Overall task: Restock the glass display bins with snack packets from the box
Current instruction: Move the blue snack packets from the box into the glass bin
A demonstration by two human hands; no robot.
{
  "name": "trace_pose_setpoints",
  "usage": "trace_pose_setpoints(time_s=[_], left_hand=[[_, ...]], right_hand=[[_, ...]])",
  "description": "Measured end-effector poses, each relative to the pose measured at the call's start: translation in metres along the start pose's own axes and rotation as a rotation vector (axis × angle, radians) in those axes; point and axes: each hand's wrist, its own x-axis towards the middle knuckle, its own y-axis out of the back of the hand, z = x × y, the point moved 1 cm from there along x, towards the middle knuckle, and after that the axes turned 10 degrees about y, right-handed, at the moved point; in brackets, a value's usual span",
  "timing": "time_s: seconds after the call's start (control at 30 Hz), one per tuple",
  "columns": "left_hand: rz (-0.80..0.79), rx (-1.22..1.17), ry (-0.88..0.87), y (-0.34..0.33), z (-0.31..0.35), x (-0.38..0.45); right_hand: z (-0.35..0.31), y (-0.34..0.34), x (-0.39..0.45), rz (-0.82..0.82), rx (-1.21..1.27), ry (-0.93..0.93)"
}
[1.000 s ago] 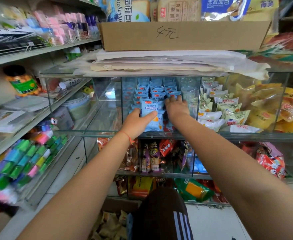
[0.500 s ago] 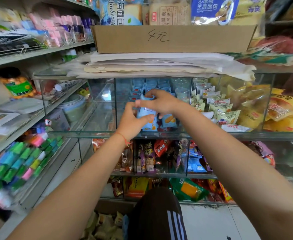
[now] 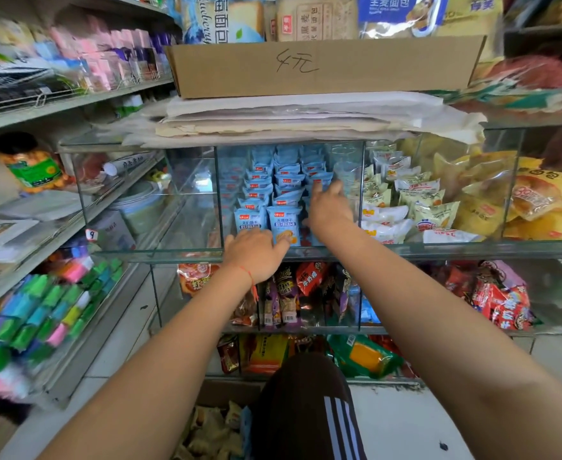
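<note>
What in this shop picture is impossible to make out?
Head view only:
- Box of packets on the floor: cut off by the bottom edge and hidden by the leg.
- Right hand fingers: turned away, hiding what they touch.
- Left shelf goods: blurred.
- Blue packets: print too small.

Blue snack packets (image 3: 281,194) in the glass display bin (image 3: 362,194).
Packets stand upright in rows, front ones showing biscuit pictures; glass walls divide compartments.

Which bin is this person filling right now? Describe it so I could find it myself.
Find the cardboard box with handwriting on its front, sitting on stacked paper. Straight below it is the middle glass bin, where both hands reach in. It alone holds rows of upright light blue packets; the bin to its left looks nearly empty, the one to its right holds white and cream packets.
</note>
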Motion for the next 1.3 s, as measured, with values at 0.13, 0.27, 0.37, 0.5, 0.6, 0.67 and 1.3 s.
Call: trace_pose_setpoints(time_s=[0.13,0.27,0.37,0.5,0.6,0.67,1.3], left_hand=[[-0.021,0.011,-0.002,-0.001,-0.002,0.004],[-0.026,0.009,0.024,0.001,0.001,0.006],[-0.004,-0.104,-0.024,0.001,-0.003,0.002],[0.467,-0.526,-0.118,0.003,-0.031,-0.036],[0.486,-0.666,0.172,-0.022,-0.077,-0.061],[0.36,-0.64,0.402,-0.055,-0.12,-0.072],[-0.702,-0.507,0.756,-0.388,-0.325,-0.139]], right_hand=[[0.0,0.001,-0.002,-0.007,-0.008,0.002],[-0.004,0.014,-0.01,0.041,-0.06,0.019],[-0.016,0.032,-0.028,0.177,0.007,0.072],[-0.056,0.036,-0.065,0.452,0.049,0.322],[-0.108,0.002,-0.095,0.493,0.139,0.556],[-0.142,-0.038,-0.111,0.38,0.257,0.604],[-0.288,-0.428,-0.146,-0.947,0.262,0.364]])
